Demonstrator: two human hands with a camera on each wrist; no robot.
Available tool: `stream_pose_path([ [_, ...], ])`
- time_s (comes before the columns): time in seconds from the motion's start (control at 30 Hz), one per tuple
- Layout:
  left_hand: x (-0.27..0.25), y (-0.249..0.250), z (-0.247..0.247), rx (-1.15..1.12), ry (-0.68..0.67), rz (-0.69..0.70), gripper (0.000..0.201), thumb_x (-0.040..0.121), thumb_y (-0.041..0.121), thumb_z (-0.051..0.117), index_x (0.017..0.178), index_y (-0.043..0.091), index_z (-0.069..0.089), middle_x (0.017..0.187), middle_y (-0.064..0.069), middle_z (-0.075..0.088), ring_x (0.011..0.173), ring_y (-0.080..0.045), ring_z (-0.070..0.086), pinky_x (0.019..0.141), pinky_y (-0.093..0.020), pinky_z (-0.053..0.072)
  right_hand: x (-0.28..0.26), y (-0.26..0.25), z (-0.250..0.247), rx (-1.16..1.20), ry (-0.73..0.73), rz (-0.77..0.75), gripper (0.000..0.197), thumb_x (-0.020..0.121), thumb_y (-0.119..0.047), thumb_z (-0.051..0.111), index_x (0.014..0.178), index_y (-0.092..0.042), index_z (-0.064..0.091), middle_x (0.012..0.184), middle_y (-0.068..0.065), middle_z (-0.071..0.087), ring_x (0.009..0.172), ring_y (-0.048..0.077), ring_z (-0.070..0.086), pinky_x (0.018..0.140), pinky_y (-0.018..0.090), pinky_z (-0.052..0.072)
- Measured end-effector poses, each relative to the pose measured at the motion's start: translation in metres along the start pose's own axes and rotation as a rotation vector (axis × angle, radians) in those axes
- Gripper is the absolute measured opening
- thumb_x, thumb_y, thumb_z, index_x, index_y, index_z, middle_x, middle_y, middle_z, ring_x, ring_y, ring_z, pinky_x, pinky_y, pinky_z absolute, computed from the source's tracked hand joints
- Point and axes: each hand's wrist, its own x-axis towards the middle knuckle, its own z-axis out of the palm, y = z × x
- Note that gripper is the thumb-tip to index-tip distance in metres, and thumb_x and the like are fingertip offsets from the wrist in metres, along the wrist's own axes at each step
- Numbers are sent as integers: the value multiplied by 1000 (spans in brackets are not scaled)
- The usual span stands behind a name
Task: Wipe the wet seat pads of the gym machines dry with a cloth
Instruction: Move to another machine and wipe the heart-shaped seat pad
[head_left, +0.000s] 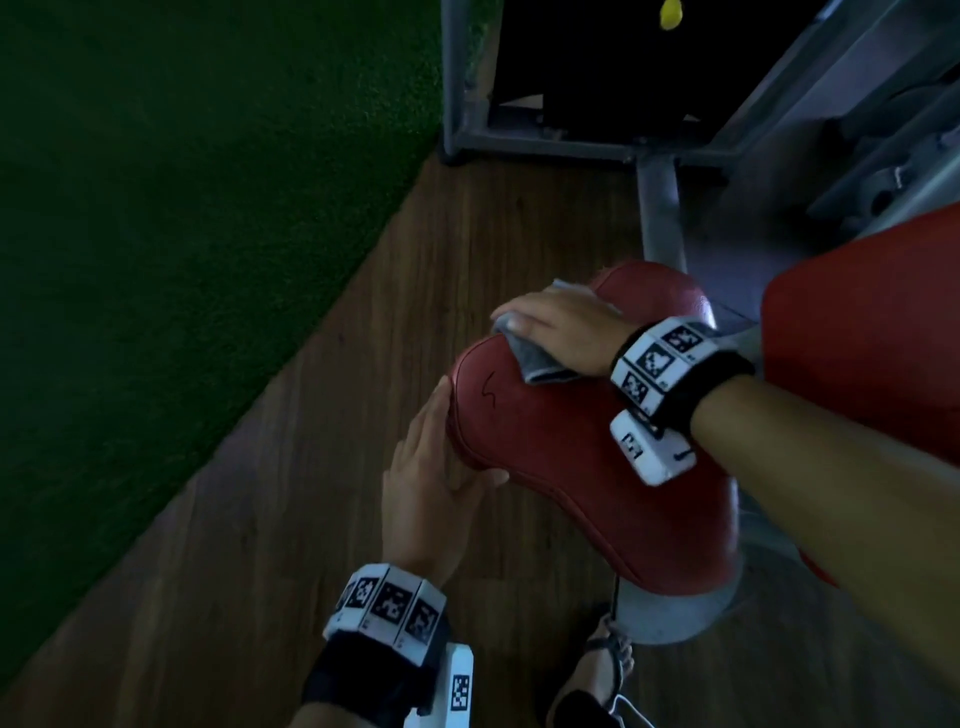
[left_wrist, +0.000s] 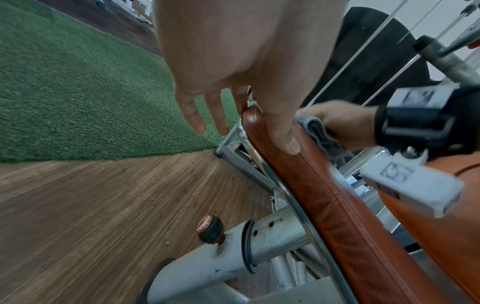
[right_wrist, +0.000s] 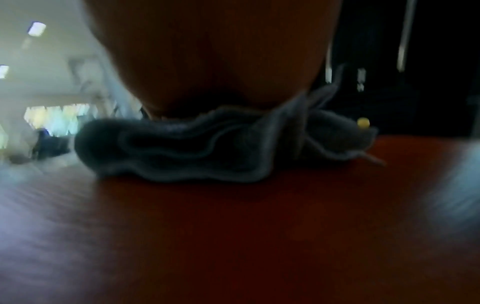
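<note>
**Grey cloth pressed flat on a red seat pad**

At the far left, green turf (head_left: 156, 234) is seen, bordered by a wood-look floor (head_left: 291, 519). Next, the left hand (head_left: 431, 467) is laid against the left edge of the red seat pad (head_left: 571, 467): its fingers are held straight below the rim, and in the left wrist view the thumb (left_wrist: 283, 131) is rested on the pad's side seam, so nothing is grasped. Under the pad, a grey metal post (left_wrist: 259, 242) with a dark, red-capped adjustment knob (left_wrist: 210, 229) is shown.

Further right, a crumpled grey cloth (head_left: 535, 358) is lain on the pad's upper surface, near its far notch. It is covered and pressed down by the right hand (head_left: 561, 332), whose fingers are stretched flat over it rather than curled around it. At the far right, a second red pad (head_left: 857, 338) and the grey machine frame (head_left: 660, 208) are seen.
</note>
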Motion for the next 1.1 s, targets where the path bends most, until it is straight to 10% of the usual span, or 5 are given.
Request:
stream_pose_path([
  [0.23,1,0,1,-1,-12,8,100,70,48,77,151,43,19,149,18,38,135,-4,39,102,-48,45,-2,-13,11,119,-5,-156,34,101,-30,44,134,-26,53,135,-8,55,124,12,43,107,34,21],
  [0.57,-1,-5,5,-11,3,-1,106,68,36,84,149,48,17,149,19,38,135,-6,40,103,-50,44,5,24,3,34,0,135,36,94,-53,30,114,-43,58,120,-7,60,117,18,46,105,48,32],
  [0.73,-2,-5,6,-31,-15,3,106,68,36,85,149,49,17,143,23,36,132,-10,44,102,-47,46,-12,-13,22,17,119,-53,32,102,-35,37,129,-26,53,129,-5,54,122,15,41,97,26,19],
  [0.87,-2,-1,3,-69,-18,12,105,64,43,85,146,52,21,139,33,38,130,-6,46,102,-41,46,-15,4,13,10,91,-85,33,102,-41,33,127,-31,53,124,-9,57,117,12,43,101,31,23],
  [1.1,-2,4,2,-115,-22,11,102,65,33,88,132,71,20,132,46,36,131,-4,44,105,-42,44,-12,40,0,-174,159,197,38,102,-35,28,128,-26,53,137,-2,46,132,21,33,111,40,22],
])
